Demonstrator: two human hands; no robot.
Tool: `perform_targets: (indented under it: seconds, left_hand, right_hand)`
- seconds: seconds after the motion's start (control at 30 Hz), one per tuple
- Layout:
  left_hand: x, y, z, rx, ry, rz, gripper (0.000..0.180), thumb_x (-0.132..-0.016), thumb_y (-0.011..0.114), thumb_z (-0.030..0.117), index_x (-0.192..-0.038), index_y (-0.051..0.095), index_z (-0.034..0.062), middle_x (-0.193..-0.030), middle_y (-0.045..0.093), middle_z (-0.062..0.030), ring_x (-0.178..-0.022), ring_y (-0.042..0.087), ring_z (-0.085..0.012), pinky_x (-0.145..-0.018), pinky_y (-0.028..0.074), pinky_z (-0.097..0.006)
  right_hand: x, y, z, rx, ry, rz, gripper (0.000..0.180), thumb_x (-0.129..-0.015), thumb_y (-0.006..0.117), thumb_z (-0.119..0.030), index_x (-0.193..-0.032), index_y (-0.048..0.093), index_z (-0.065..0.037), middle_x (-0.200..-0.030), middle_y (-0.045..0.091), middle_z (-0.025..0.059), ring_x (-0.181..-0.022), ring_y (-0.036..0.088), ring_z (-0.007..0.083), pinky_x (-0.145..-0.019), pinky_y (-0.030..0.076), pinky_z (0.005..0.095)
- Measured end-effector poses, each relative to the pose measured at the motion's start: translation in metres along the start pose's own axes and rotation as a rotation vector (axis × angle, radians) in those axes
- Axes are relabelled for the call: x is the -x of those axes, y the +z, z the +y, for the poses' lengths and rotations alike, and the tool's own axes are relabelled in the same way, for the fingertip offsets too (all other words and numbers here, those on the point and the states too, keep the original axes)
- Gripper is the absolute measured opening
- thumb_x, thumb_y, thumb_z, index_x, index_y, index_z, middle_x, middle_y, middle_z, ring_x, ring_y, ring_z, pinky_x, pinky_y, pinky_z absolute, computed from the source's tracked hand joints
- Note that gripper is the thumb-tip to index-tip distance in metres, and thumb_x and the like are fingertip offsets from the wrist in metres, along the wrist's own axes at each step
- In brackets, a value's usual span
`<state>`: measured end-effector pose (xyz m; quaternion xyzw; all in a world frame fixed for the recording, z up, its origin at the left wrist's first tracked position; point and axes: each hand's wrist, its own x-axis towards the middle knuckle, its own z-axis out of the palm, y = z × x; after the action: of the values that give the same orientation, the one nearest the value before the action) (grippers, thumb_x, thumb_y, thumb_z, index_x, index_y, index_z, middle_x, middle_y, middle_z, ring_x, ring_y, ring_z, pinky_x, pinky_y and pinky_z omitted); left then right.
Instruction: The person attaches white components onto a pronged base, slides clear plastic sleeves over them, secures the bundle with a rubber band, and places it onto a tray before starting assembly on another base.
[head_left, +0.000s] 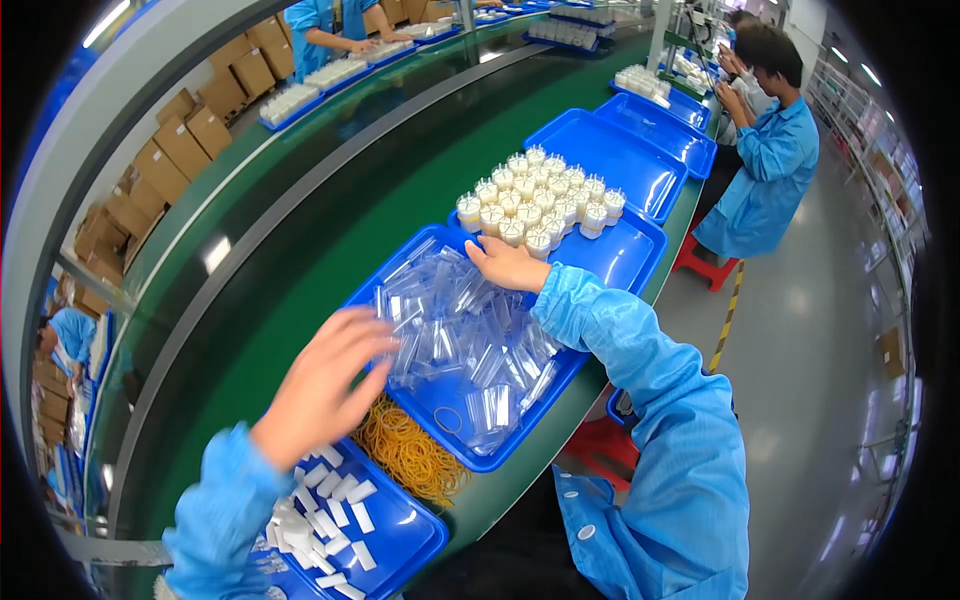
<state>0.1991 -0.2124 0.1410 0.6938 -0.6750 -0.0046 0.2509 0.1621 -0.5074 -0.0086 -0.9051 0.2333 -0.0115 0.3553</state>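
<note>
Two hands work over one blue tray (400, 275) heaped with clear plastic sleeves (470, 345), too many and too overlapped to count. The left hand (325, 385), fingers spread and blurred, hovers open above the heap's near-left edge, gripping nothing. The right hand (508, 265) rests on the heap's far side, fingers flat; whether it pinches a sleeve cannot be told. Roughly twenty white-capped bottles (540, 200) stand clustered on a second blue tray (625, 255) just beyond. One pile of orange rubber bands (410, 455) lies beside a third tray of small white pieces (325, 515).
</note>
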Motion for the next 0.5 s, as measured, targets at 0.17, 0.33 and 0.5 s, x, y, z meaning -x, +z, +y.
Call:
perform_targets:
  seconds: [0.17, 0.33, 0.5]
  left_hand:
    - [-0.098, 0.086, -0.081, -0.122, 0.056, -0.029, 0.017, -0.075, 0.06, 0.006, -0.091, 0.06, 0.0013, -0.095, 0.06, -0.0144, -0.097, 0.053, -0.0318, -0.084, 0.045, -0.041]
    - [-0.151, 0.122, -0.116, -0.295, -0.313, -0.011, 0.033, -0.067, 0.072, 0.017, -0.089, 0.058, -0.0024, -0.088, 0.062, -0.0175, -0.088, 0.056, -0.0347, -0.078, 0.046, -0.042]
    - [-0.163, 0.136, -0.137, -0.139, -0.442, -0.008, 0.08, -0.057, 0.083, 0.031, -0.119, 0.045, -0.0052, -0.099, 0.063, -0.0212, -0.097, 0.057, -0.0367, -0.083, 0.047, -0.041]
  right_hand:
    - [-0.007, 0.006, -0.002, -0.004, 0.004, 0.028, 0.062, -0.093, 0.029, -0.048, -0.132, 0.041, 0.0, -0.136, 0.041, 0.0202, -0.127, 0.038, 0.0345, -0.106, 0.023, 0.0521]
    - [0.021, -0.012, 0.007, -0.182, -0.368, 0.122, 0.043, -0.092, 0.045, -0.031, -0.12, 0.052, 0.0, -0.123, 0.052, 0.0194, -0.115, 0.049, 0.0334, -0.097, 0.039, 0.0388]
    - [0.089, -0.069, -0.012, -0.182, -0.601, 0.38, 0.021, -0.084, 0.061, -0.019, -0.096, 0.063, -0.002, -0.095, 0.064, 0.0156, -0.093, 0.061, 0.0312, -0.08, 0.048, 0.038]
